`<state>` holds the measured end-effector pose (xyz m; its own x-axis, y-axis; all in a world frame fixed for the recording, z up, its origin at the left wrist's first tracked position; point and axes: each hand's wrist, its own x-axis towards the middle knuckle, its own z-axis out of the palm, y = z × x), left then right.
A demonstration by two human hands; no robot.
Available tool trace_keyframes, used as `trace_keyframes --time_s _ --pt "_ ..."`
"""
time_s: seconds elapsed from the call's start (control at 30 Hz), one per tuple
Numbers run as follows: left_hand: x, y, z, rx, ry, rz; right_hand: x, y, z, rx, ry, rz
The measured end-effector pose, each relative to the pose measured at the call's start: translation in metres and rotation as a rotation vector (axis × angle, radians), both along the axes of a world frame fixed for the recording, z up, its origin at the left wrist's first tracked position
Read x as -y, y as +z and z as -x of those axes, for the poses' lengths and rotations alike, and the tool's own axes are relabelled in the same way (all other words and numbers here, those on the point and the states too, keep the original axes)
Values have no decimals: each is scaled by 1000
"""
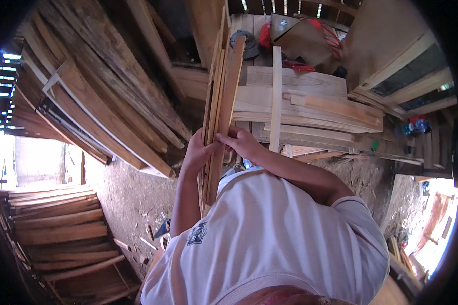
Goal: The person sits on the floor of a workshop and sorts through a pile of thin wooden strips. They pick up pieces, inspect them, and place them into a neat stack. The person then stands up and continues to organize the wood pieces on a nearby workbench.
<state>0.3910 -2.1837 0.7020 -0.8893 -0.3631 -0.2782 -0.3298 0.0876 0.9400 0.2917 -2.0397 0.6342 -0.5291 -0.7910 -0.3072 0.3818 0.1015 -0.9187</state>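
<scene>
A bundle of several long, thin wooden strips (pixel 230 86) stands roughly upright in front of my chest, its lower ends close to my shirt. My left hand (pixel 194 154) is closed around the bundle from the left, its thumb lying across the front. From the other side, my right hand (pixel 243 144) grips the right-hand strip, with thumb and fingers near the left thumb. Some of the fingers are hidden behind the wood.
Ahead is a bench with stacked pale boards (pixel 310 109), and a narrow light strip (pixel 276 96) crosses them. A grey cap (pixel 245 44) lies at the back. Long planks (pixel 104 86) lean at left; stacked boards (pixel 58 221) fill the lower left. A framed panel (pixel 402 76) stands right.
</scene>
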Motion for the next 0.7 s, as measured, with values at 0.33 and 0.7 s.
trace_keyframes --time_s 0.33,0.7 --pt "57 -18 1 23 -97 -90 32 -31 7 -151 -362 -81" --pt "98 -51 -30 81 20 11 -108 -43 168 -271 -848 -310"
